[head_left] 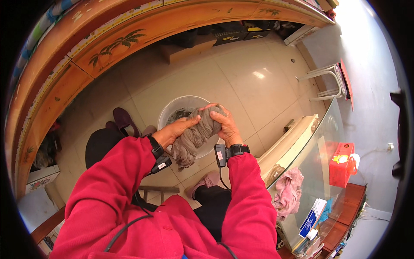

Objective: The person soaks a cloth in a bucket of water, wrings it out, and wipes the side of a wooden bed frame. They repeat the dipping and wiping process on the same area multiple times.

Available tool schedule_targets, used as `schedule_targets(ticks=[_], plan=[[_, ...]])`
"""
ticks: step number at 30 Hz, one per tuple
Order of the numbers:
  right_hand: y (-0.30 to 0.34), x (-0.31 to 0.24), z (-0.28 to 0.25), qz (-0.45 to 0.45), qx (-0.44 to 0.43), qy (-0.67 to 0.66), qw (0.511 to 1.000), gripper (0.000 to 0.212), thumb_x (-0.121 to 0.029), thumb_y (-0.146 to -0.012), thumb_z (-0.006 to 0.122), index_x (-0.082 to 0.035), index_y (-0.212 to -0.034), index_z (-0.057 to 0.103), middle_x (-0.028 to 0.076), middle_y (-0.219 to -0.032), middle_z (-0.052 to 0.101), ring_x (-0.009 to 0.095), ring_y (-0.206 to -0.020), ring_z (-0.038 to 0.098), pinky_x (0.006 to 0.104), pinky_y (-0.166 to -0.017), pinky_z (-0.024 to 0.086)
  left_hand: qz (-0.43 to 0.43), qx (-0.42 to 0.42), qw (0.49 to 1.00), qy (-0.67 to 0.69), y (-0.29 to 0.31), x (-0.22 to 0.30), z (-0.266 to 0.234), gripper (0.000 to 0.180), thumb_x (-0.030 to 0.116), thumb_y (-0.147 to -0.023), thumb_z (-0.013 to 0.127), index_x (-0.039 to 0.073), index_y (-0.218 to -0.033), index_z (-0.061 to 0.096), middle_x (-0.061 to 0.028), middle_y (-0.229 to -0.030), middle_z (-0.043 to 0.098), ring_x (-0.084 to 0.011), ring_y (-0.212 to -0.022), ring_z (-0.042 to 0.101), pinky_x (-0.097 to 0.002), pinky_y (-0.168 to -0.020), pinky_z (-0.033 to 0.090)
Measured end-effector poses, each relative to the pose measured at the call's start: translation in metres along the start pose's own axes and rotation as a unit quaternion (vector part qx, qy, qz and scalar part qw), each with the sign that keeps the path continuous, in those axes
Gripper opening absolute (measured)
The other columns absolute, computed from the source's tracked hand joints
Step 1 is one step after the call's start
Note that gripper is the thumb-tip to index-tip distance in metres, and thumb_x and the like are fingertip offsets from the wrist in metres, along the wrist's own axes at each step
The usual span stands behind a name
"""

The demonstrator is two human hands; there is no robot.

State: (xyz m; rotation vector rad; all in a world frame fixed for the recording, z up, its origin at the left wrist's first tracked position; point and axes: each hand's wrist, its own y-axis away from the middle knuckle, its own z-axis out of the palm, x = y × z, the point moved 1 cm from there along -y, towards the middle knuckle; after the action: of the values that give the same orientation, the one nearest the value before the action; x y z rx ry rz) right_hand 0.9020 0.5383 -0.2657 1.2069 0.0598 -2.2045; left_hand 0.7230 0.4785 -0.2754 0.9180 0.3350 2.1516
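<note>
A bunched, twisted grey-brown cloth (196, 136) is held up between my two hands, its loose end hanging down toward me. My left hand (174, 130) grips it from the left, thumb lying along the top. On the right side, my right hand (227, 124) is wrapped round the upper end, fingers curled over it. Below the cloth a round whitish plastic basin (165, 113) stands on the floor, with greyish water (180, 113) visible at its far left. The cloth and hands hide much of the basin's inside.
A glass-topped table (308, 172) at the right bears a pink cloth (288, 192), a red tissue box (341, 165) and a blue-white carton (312, 218). Dark shoes (125, 120) lie left of the basin. An orange bed frame (129, 41) curves along the far side; a stool (330, 82) stands far right.
</note>
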Motion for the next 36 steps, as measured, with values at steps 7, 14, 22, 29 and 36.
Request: schedule_targets(ticks=[7,14,22,29,36], plan=[[0.001,0.013,0.009,0.016,0.136,0.245,0.960,0.019,-0.012,-0.079,0.071,0.001,-0.090,0.062,0.005,-0.079,0.063,0.015,-0.069,0.058,0.0300,-0.063,0.048,0.100,0.009,0.922,-0.373,-0.023,-0.017,-0.006,0.060,0.018,-0.076,0.078,-0.002,-0.124,0.050,-0.0081,-0.110,0.063,-0.0169,-0.099,0.059,-0.0305,-0.088,0.048],[-0.012,0.050,0.007,-0.040,0.160,0.554,0.816,0.021,-0.013,-0.078,0.072,-0.004,-0.095,0.064,0.004,-0.075,0.062,0.016,-0.071,0.058,0.0321,-0.067,0.048,0.084,0.203,0.815,-0.536,-0.025,-0.039,-0.006,0.088,0.037,-0.065,0.080,-0.013,-0.123,0.037,-0.0275,-0.102,0.064,-0.0374,-0.097,0.065,-0.0385,-0.079,0.052],[0.014,-0.006,0.007,0.049,0.061,0.169,0.982,0.057,-0.016,-0.076,0.079,-0.005,-0.128,0.057,0.007,-0.105,0.064,0.019,-0.098,0.060,0.0317,-0.089,0.048,0.165,0.131,0.769,-0.603,-0.007,0.006,0.020,0.076,0.030,-0.062,0.082,-0.012,-0.109,0.040,-0.0312,-0.089,0.063,-0.0410,-0.088,0.066,-0.0404,-0.076,0.053],[0.034,-0.045,0.041,-0.084,0.088,0.314,0.942,0.030,-0.004,-0.069,0.075,0.000,-0.097,0.064,0.010,-0.106,0.066,0.019,-0.098,0.062,0.0331,-0.088,0.049,0.151,0.022,0.945,-0.290,-0.004,0.025,0.002,0.078,0.045,-0.087,0.069,0.004,-0.142,0.032,-0.0139,-0.130,0.048,-0.0222,-0.120,0.047,-0.0355,-0.100,0.040],[0.050,-0.070,0.092,-0.371,0.011,0.589,0.718,0.033,-0.001,-0.064,0.077,-0.003,-0.093,0.062,0.015,-0.104,0.064,0.029,-0.098,0.063,0.0367,-0.085,0.051,0.070,0.222,0.964,-0.130,0.009,0.022,-0.016,0.081,0.068,-0.090,0.046,0.003,-0.137,0.042,-0.0150,-0.126,0.053,-0.0281,-0.122,0.049,-0.0397,-0.105,0.038]])
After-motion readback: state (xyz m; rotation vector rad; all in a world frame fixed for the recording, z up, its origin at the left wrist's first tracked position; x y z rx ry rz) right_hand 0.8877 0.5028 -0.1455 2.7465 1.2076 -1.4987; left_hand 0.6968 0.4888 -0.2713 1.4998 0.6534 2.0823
